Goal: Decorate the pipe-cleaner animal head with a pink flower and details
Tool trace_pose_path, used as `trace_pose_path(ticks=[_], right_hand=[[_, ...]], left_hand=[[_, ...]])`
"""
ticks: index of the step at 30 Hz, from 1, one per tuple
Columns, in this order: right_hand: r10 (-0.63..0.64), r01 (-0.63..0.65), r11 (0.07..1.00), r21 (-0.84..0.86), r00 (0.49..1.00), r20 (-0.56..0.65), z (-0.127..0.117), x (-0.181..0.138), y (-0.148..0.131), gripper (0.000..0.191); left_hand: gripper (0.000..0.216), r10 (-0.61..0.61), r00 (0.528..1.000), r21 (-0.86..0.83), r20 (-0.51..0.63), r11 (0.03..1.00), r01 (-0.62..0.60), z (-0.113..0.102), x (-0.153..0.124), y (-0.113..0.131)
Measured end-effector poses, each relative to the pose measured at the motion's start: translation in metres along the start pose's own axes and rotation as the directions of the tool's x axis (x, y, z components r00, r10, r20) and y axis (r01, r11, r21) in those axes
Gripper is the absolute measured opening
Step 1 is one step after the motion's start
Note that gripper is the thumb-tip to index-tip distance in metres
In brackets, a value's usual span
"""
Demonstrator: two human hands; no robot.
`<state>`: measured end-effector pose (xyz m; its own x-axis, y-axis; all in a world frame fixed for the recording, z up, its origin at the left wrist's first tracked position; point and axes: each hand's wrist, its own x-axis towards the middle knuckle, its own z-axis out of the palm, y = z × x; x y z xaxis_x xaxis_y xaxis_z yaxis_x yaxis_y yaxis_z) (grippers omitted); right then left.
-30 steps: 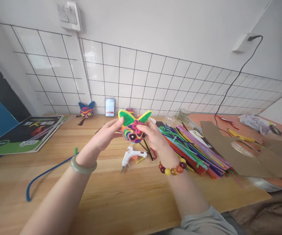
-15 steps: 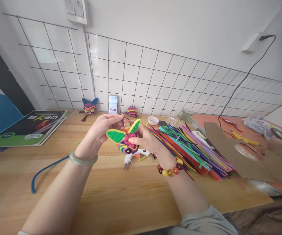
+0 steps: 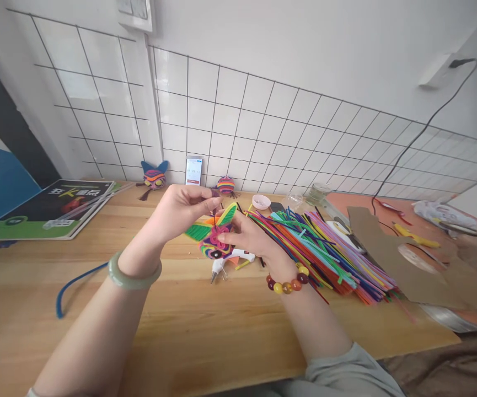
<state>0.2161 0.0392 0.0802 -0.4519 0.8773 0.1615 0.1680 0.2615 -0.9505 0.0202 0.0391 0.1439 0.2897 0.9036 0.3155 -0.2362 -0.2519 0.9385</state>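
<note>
A colourful pipe-cleaner animal head [image 3: 214, 242] with green, yellow-edged ears is held above the table by my right hand [image 3: 244, 237]. The thumb presses on its pink middle and the other fingers are behind it. My left hand [image 3: 186, 207] is over the ears, thumb and fingertips pinched on a dark purple cord [image 3: 214, 205] that runs down to the head. Under the head a white hot glue gun [image 3: 234, 260] lies with its nozzle toward me. Part of the left ear is covered by my left hand.
Right of my hands lies a heap of pipe cleaners [image 3: 325, 248], with cardboard [image 3: 387, 259] beyond it. At the back stand a blue-eared head [image 3: 154, 175], a phone [image 3: 193, 171], a striped ball [image 3: 225, 186] and a pink bowl [image 3: 261, 202]. A blue pipe cleaner [image 3: 76, 283] and a book [image 3: 56, 207] lie left.
My left hand has moved right, over the ears, with the cord pinched and now more upright. My right hand and the animal head have hardly moved.
</note>
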Motion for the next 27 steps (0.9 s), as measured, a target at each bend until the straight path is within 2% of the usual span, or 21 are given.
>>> trace_pose_path(ticks=[2,5,9,12,15,21,24,27], right_hand=[[0.002,-0.004,0.999,0.051,0.999,0.054,0.0,0.002,0.002,0.053],[-0.007,-0.011,0.989,0.149,0.993,0.115,-0.005,0.005,0.004,0.061],[0.092,-0.076,0.986,0.15,0.99,-0.106,-0.015,0.005,0.005,0.069],[0.117,-0.092,0.988,0.121,0.97,-0.213,-0.02,0.005,0.006,0.072],[0.104,-0.087,0.993,0.083,0.966,-0.236,-0.02,0.006,0.008,0.071],[0.053,-0.055,0.998,-0.001,0.955,-0.29,-0.022,0.008,0.011,0.062],[0.009,-0.027,0.998,-0.052,0.949,-0.316,-0.023,0.007,0.009,0.055],[-0.024,-0.016,0.992,-0.124,0.949,-0.313,-0.023,0.006,0.007,0.048]], left_hand=[[0.007,-0.049,0.998,0.012,0.043,0.999,0.049,-0.007,0.005,-0.004],[0.007,-0.05,0.994,0.21,0.099,0.977,0.028,-0.02,0.01,-0.008],[0.019,-0.007,0.99,0.553,0.139,0.83,-0.071,-0.034,0.014,-0.016],[0.03,0.003,0.995,0.697,0.1,0.713,-0.073,-0.041,0.019,-0.023],[0.031,0.056,0.996,0.732,0.064,0.677,-0.085,-0.043,0.022,-0.027],[0.022,0.159,0.987,0.674,-0.011,0.731,-0.11,-0.044,0.023,-0.028],[0.017,0.162,0.986,0.641,-0.037,0.761,-0.101,-0.044,0.024,-0.03],[0.013,0.142,0.99,0.669,-0.027,0.738,-0.087,-0.043,0.023,-0.03]])
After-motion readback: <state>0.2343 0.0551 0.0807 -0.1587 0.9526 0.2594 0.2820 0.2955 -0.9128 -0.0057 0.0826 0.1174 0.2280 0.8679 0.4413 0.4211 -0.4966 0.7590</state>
